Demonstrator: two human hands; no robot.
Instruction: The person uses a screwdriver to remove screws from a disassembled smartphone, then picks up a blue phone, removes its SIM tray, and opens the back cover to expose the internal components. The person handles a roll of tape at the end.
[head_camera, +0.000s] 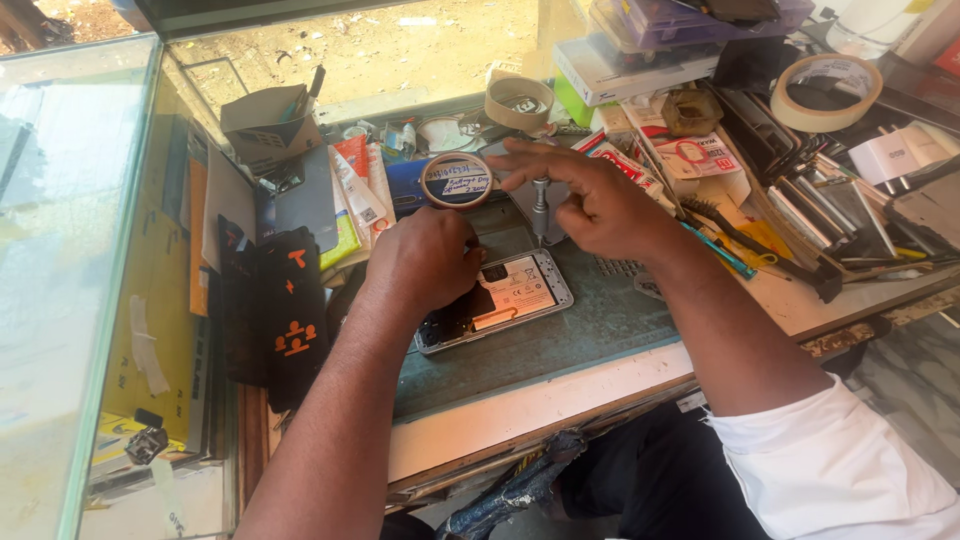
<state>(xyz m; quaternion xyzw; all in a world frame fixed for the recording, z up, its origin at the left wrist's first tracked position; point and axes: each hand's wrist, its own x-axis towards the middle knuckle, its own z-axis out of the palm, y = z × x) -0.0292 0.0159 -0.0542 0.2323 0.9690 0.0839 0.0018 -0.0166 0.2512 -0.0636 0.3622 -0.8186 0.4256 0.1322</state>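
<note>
Opened phone (500, 300) flat on the grey-green mat (600, 330), back cover off, battery and board exposed, near the bench's front edge. Left hand (425, 262) curled down over the phone's upper left end, pinning it — fingertips hidden beneath the knuckles. Right hand (590, 195) pinching a small screwdriver (540, 212) upright, tip just above the phone's top edge, index finger stretched out over the handle cap. Tape roll (456, 180) just behind the left hand; larger tape roll (825, 92) far right.
</note>
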